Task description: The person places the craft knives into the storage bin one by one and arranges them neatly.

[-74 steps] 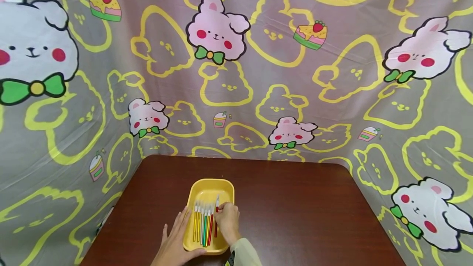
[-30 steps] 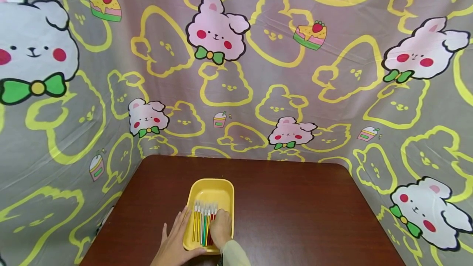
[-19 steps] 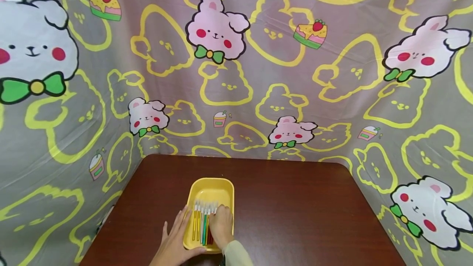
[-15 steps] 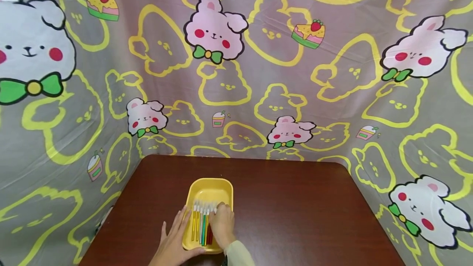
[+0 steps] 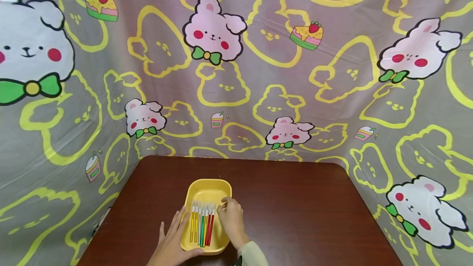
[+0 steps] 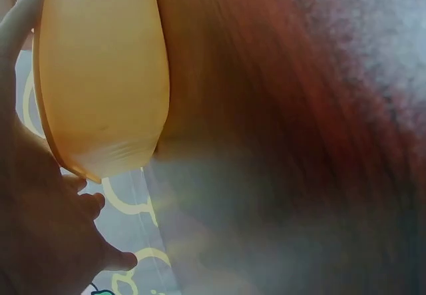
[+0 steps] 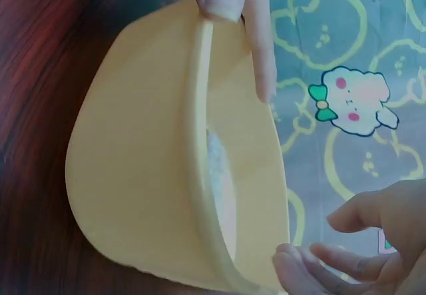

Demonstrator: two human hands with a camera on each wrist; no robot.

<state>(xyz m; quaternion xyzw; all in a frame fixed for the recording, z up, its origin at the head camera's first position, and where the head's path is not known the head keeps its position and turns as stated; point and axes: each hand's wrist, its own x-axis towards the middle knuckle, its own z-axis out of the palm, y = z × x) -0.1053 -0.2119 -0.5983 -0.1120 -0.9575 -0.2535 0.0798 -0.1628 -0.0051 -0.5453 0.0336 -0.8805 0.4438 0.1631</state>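
Observation:
A yellow tray [image 5: 207,188] holds a row of slim tools [image 5: 202,229] with gold, silver, green and red metallic handles; their pale, capped-looking tips suggest craft knives. My left hand [image 5: 171,241] rests along the tray's left side, fingers straight, thumb at the near edge. In the left wrist view the hand [image 6: 53,215] touches the tray [image 6: 100,75]. Over the tray's right rim is my right hand [image 5: 232,221], apart from the tools and holding nothing visible. The right wrist view shows that hand [image 7: 379,242] with thumb and fingers spread beside the tray [image 7: 140,155]; the tools are mostly hidden there.
The tray stands on a dark brown table [image 5: 288,200] near its front edge. A patterned cloth [image 5: 229,73] with rabbit drawings hangs behind the table and along both sides.
My right hand first placed a red-handled tool beside the others, then pressed against the row's right side. It has now lifted off and moved right to the rim. My left hand stays still.

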